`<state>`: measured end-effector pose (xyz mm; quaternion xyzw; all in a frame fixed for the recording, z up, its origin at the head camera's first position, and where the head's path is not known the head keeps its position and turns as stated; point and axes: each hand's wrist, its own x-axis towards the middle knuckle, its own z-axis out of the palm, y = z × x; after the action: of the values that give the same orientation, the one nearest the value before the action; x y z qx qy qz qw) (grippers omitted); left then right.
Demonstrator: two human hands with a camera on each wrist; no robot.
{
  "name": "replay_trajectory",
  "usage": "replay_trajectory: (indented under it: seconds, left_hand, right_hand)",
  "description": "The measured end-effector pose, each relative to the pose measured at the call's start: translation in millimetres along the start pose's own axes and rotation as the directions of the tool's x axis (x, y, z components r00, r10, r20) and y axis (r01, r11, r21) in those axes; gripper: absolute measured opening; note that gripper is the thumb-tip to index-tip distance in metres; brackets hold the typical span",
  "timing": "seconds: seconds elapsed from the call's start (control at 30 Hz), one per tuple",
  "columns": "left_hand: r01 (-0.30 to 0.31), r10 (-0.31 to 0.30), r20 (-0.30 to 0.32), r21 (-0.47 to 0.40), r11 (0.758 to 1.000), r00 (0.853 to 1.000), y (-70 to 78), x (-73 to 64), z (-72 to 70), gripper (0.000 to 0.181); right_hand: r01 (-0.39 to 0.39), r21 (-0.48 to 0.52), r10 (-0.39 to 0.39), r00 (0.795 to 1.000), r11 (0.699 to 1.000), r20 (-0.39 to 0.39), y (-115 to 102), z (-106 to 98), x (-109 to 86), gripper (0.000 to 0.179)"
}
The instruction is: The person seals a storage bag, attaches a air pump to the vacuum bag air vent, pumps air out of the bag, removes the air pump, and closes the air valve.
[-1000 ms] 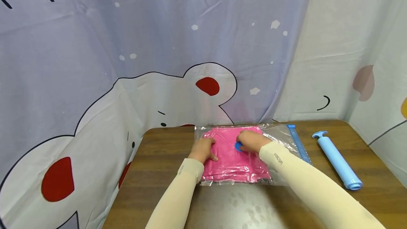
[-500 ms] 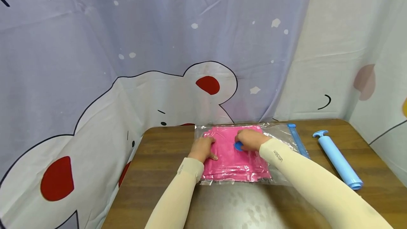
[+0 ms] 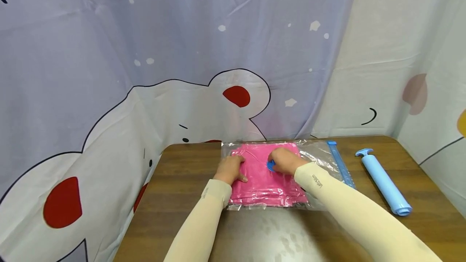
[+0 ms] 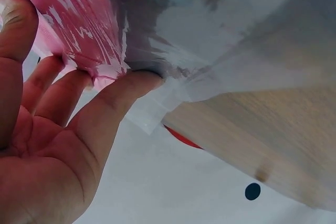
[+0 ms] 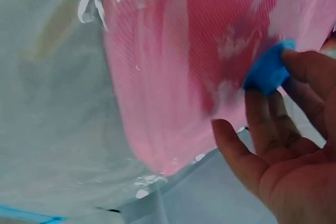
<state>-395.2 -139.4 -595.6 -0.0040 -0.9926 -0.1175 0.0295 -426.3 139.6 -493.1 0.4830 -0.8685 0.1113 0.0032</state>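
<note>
A clear vacuum storage bag (image 3: 318, 151) lies on the table with folded pink cloth (image 3: 260, 193) inside. My right hand (image 3: 285, 161) pinches the round blue valve cap (image 5: 269, 72) on the bag's upper face. In the right wrist view the thumb and a finger meet the cap while other fingers extend over the plastic. At the bag's left side, my left hand (image 3: 229, 170) rests on the plastic over the cloth's edge. Its fingers and thumb are spread, as the left wrist view also shows. A blue zip strip (image 3: 341, 165) runs along the bag's right end.
A light-blue hand pump (image 3: 386, 183) lies on the wooden table (image 3: 182, 177), right of the bag. A printed curtain (image 3: 174, 112) hangs behind the table and along its sides. Glare marks the table's front middle.
Both hands keep their places on the bag and cap, with hardly any movement. The head view has shifted slightly.
</note>
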Motion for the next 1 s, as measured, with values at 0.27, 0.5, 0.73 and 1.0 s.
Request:
replay_trajectory:
  seconds: [0.27,0.5,0.73,1.0]
  left_hand:
    - [0.007,-0.008,0.033,0.018,1.000,0.999,1.7,1.4,-5.1,0.098]
    - [0.025,-0.026,0.046,0.034,0.999,0.999,-0.8,3.6,-2.0,0.100]
    - [0.030,-0.030,0.016,-0.024,0.999,0.999,-1.2,7.3,1.7,0.099]
    - [0.007,-0.007,0.018,-0.009,1.000,1.000,-2.5,5.4,0.2,0.099]
  right_hand:
    - [0.093,-0.027,-0.092,0.996,0.995,0.015,8.1,0.0,-4.7,0.024]
    - [0.094,0.002,-0.094,0.995,0.996,0.026,8.5,-1.7,0.5,0.018]
    - [0.004,0.044,-0.007,0.997,0.999,0.071,6.2,-9.0,3.8,0.019]
    - [-0.024,0.094,0.020,0.999,0.995,0.044,2.7,-6.0,4.9,0.019]
